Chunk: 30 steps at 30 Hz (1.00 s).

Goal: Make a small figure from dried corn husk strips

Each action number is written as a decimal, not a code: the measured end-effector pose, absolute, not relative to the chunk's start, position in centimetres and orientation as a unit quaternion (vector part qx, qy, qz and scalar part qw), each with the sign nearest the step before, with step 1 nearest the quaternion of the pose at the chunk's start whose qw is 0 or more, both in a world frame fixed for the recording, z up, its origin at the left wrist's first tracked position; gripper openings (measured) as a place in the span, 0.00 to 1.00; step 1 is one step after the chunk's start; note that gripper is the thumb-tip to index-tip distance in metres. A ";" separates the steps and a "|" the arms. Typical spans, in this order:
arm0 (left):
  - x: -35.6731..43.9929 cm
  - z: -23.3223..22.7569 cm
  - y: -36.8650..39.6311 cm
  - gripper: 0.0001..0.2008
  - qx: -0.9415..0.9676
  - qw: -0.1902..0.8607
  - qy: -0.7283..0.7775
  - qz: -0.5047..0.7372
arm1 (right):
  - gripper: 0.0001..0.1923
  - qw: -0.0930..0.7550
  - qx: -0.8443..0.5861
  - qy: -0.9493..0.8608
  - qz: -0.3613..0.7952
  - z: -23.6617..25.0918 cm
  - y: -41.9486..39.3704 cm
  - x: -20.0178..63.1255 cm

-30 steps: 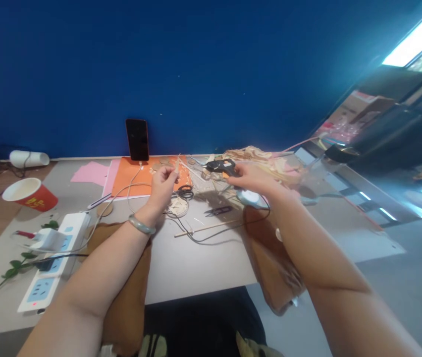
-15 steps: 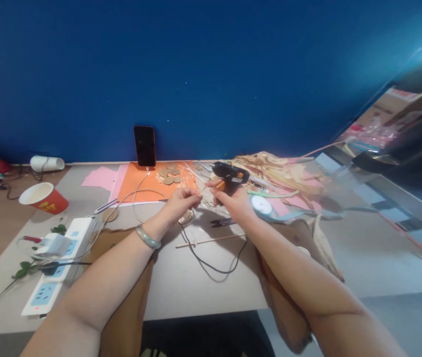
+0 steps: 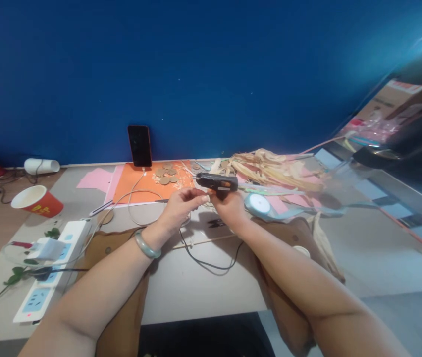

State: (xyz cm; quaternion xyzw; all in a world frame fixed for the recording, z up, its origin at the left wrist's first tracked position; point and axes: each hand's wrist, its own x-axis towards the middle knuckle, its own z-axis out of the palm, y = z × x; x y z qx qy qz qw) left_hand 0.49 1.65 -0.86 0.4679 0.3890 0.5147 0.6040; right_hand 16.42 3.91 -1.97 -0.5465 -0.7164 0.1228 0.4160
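Near edge: both forearms come in over the pale table point(image 3: 203, 282), a green bangle point(image 3: 147, 245) on the left wrist, brown leather pieces point(image 3: 289, 248) under the elbows

Left side, mid-distance: white power strip point(image 3: 53, 265) with a plug in it, green leaf sprig point(image 3: 18, 272), red paper cup point(image 3: 37, 201) on its side

A black cord point(image 3: 211, 263) loops across the table, seemingly up to the tool; a thin wooden stick point(image 3: 211, 240) and small snips point(image 3: 216, 223) lie just in front of the hands

Right hand point(image 3: 229, 208) closed around the grip of the black glue gun point(image 3: 217, 182), held level above the table, nozzle toward the left hand. Judged rigid and light; best held by the handle, well clear of the nozzle end, which is likely hot; the trailing cord may drag

Left hand point(image 3: 181, 206) has fingertips pinched together right at the nozzle; what sits between them is too small to make out, probably a thin light piece that would bend or slip easily

Just right of the hands: pale blue ribbon spool point(image 3: 257, 203)

Farther: orange sheet point(image 3: 147, 181) with brown discs point(image 3: 164, 173), pink paper point(image 3: 94, 178), a heap of dried husk strips point(image 3: 274, 168), a black phone point(image 3: 139, 145) leaning on the blue wall point(image 3: 196, 74)
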 end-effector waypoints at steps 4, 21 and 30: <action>0.8 -0.6 1.5 0.14 0.427 0.632 0.376 0.526 | 0.12 0.386 -0.551 -0.736 0.077 -2.6 4.2 16.5; 0.9 -0.3 1.6 0.08 0.363 0.608 0.419 0.568 | 0.14 0.399 -0.510 -0.758 0.075 -3.6 4.4 16.4; 0.7 -0.3 0.5 0.08 0.533 0.489 0.426 0.543 | 0.14 0.381 -0.553 -0.738 0.069 -2.9 4.6 16.7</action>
